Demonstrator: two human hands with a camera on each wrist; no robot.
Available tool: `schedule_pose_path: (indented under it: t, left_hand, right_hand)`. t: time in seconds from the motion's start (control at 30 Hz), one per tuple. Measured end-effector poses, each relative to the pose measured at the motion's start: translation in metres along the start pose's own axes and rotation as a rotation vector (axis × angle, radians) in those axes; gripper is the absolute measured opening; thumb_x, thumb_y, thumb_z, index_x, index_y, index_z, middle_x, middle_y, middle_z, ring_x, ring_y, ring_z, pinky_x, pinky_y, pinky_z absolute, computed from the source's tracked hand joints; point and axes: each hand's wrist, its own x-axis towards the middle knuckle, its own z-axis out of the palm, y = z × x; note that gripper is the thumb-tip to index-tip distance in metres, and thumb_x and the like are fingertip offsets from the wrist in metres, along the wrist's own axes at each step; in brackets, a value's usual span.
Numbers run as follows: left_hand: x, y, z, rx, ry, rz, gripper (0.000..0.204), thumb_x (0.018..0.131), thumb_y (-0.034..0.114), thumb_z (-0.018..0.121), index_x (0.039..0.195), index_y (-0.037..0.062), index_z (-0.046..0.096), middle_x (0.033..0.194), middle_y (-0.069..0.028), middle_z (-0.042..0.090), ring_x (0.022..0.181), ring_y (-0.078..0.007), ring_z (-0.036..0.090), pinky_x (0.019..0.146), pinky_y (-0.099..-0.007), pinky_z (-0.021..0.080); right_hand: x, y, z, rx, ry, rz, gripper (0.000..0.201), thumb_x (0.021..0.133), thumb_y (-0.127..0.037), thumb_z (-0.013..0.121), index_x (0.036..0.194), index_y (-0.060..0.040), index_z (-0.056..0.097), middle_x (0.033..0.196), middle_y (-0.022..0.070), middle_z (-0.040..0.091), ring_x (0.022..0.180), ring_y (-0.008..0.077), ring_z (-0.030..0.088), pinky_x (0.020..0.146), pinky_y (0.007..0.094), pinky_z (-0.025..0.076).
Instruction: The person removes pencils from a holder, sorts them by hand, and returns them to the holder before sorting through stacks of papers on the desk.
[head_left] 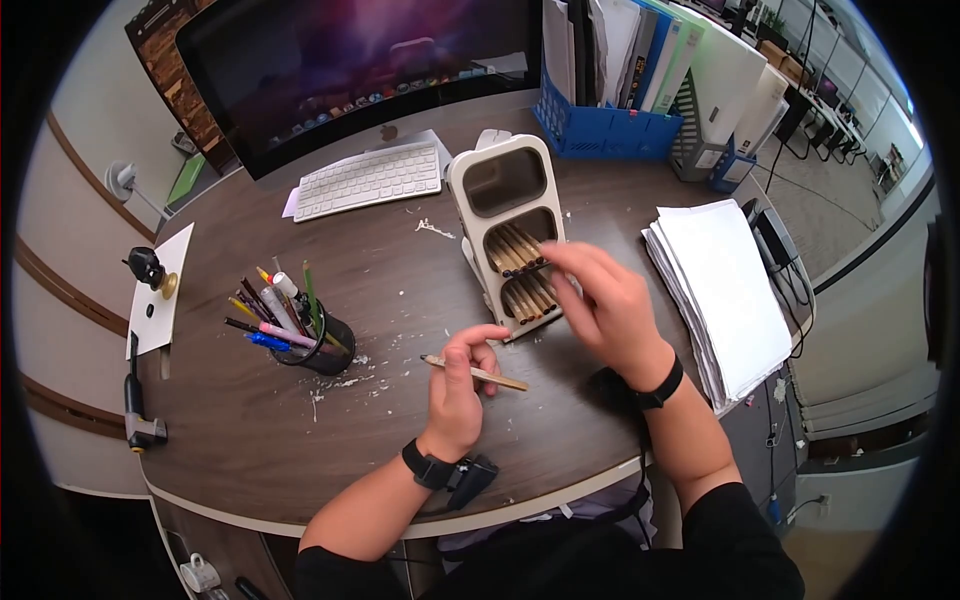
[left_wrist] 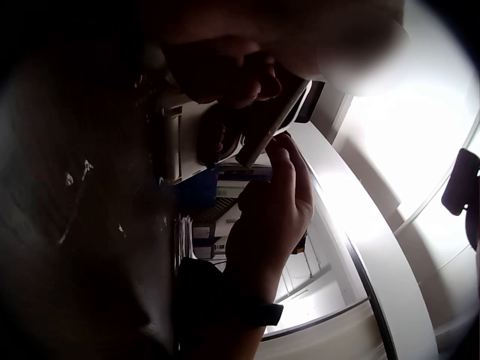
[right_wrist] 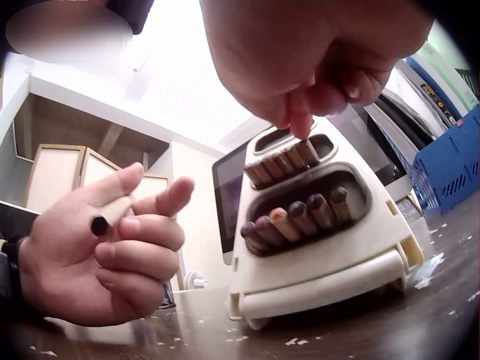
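Note:
A short wooden pencil with a dark tip (head_left: 506,381) lies across my left hand (head_left: 458,393), gripped between thumb and curled fingers, the index finger stretched toward the holder. A cream tiered holder (head_left: 497,160) stands tilted on the desk. Its middle and lower compartments each hold a row of wooden pencils (right_wrist: 298,219), coloured ends outward; the top compartment has none showing. My right hand (head_left: 610,305) is at the middle compartment, its fingertips right at the end of the pencil row (right_wrist: 281,165). I cannot tell whether they pinch a pencil.
A black mesh pen cup (head_left: 335,350) full of pens stands to the left. Behind are a keyboard (head_left: 370,187), a monitor and a blue file rack (head_left: 610,130). A paper stack (head_left: 730,300) lies to the right. White scraps (head_left: 435,228) are scattered over the desk.

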Motion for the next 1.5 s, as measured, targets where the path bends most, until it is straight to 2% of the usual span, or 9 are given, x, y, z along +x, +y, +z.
schedule_pose_path:
  t: [0.1,0.2,0.4,0.47,0.63,1.03,1.23,1.4,1.5]
  left_hand:
    - [0.003,0.004,0.002,-0.172,-0.006,-0.045,0.071,0.110,0.061,0.027,0.129,-0.0007,0.057,0.081,-0.0041,0.054,0.073,-0.0126,0.054,0.068,-0.0266,0.046]
    - [0.005,0.006,0.008,-0.331,0.018,-0.101,0.074,0.109,0.063,0.028,0.133,-0.0016,0.053,0.082,-0.0064,0.057,0.074,-0.0156,0.058,0.071,-0.0297,0.049]
    - [0.002,0.000,0.009,-0.434,-0.047,-0.097,0.066,0.111,0.058,0.032,0.130,-0.0013,0.054,0.085,-0.0069,0.062,0.074,-0.0152,0.060,0.071,-0.0284,0.051]
    - [0.004,0.001,0.004,-0.099,-0.068,-0.167,0.044,0.113,0.040,0.046,0.123,-0.0008,0.059,0.087,-0.0047,0.063,0.076,-0.0129,0.060,0.073,-0.0270,0.050]
    - [0.004,0.003,0.011,0.010,0.037,-0.203,0.019,0.108,0.017,0.057,0.114,0.0001,0.063,0.085,-0.0025,0.062,0.076,-0.0106,0.060,0.072,-0.0257,0.050]
    - [0.004,0.003,0.010,-0.004,0.042,-0.208,0.016,0.107,0.014,0.059,0.116,0.0012,0.064,0.087,0.0001,0.061,0.077,-0.0072,0.059,0.072,-0.0227,0.050]
    - [0.005,0.004,0.010,0.001,0.020,-0.201,0.018,0.108,0.015,0.058,0.118,0.0015,0.064,0.088,-0.0003,0.061,0.078,-0.0075,0.059,0.073,-0.0230,0.050]
    - [0.007,0.002,0.009,-0.006,0.023,-0.203,0.019,0.108,0.016,0.057,0.119,0.0016,0.063,0.088,-0.0009,0.061,0.078,-0.0081,0.059,0.072,-0.0236,0.050]
    - [0.006,0.000,0.009,-0.046,0.030,-0.200,0.021,0.109,0.018,0.056,0.119,0.0014,0.063,0.089,-0.0018,0.062,0.077,-0.0092,0.059,0.072,-0.0240,0.050]
  right_hand:
    - [-0.006,-0.012,-0.017,0.150,-0.344,-0.198,0.031,0.083,-0.022,0.083,0.111,-0.0116,0.074,0.088,0.0068,0.073,0.072,0.0242,0.071,0.061,0.0342,0.056]
    - [-0.018,-0.024,-0.002,0.138,-0.421,-0.255,0.029,0.082,-0.021,0.084,0.108,-0.0111,0.075,0.086,0.0058,0.072,0.072,0.0245,0.069,0.063,0.0356,0.055]
    - [-0.003,-0.011,-0.038,0.182,-0.079,-0.204,0.025,0.074,0.006,0.078,0.096,-0.0049,0.076,0.080,0.0066,0.069,0.069,0.0216,0.066,0.061,0.0334,0.052]
    - [-0.003,-0.003,-0.051,0.082,-0.053,-0.074,0.022,0.074,0.008,0.076,0.092,-0.0035,0.075,0.076,0.0057,0.068,0.066,0.0185,0.064,0.059,0.0306,0.051]
    - [-0.003,0.011,-0.036,0.093,0.151,-0.152,0.020,0.080,0.007,0.077,0.097,-0.0024,0.075,0.077,0.0071,0.068,0.066,0.0179,0.064,0.060,0.0296,0.051]
    - [-0.006,0.017,0.003,0.121,0.098,0.149,0.029,0.090,-0.008,0.078,0.118,-0.0026,0.072,0.098,0.0135,0.072,0.086,0.0255,0.069,0.076,0.0356,0.056]
    - [-0.006,0.022,0.009,0.050,0.020,0.105,0.027,0.092,-0.007,0.075,0.118,-0.0031,0.072,0.099,0.0118,0.069,0.084,0.0266,0.067,0.075,0.0362,0.055]
    - [0.011,0.003,0.004,-0.209,-0.038,-0.224,0.037,0.084,-0.016,0.080,0.120,-0.0073,0.072,0.111,0.0090,0.065,0.098,0.0288,0.062,0.084,0.0404,0.053]
    - [0.019,-0.004,0.013,-0.293,-0.104,-0.247,0.039,0.082,-0.025,0.082,0.117,-0.0096,0.071,0.112,0.0075,0.064,0.099,0.0287,0.062,0.085,0.0404,0.053]
